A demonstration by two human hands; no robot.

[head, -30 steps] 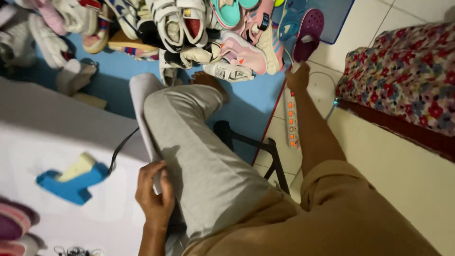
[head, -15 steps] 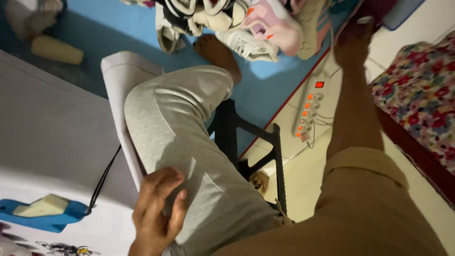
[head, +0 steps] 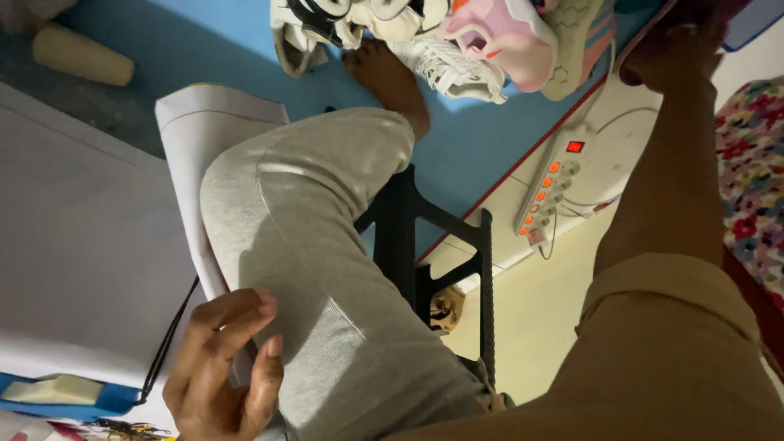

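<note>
white sheet [head: 204,131] | left hand [head: 224,367] loosely curled at its lower edge, fingers apart | right hand [head: 678,49] reaching among shoes [head: 457,49], grip unclear | nothing lifted yet

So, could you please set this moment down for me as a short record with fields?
Left hand: fingers curled, at the edge of a white sheet lying by the grey-trousered leg
Right hand: stretched out to the far pile of shoes; what it grips is hidden
Floor: blue mat, lit power strip, black stand
</note>
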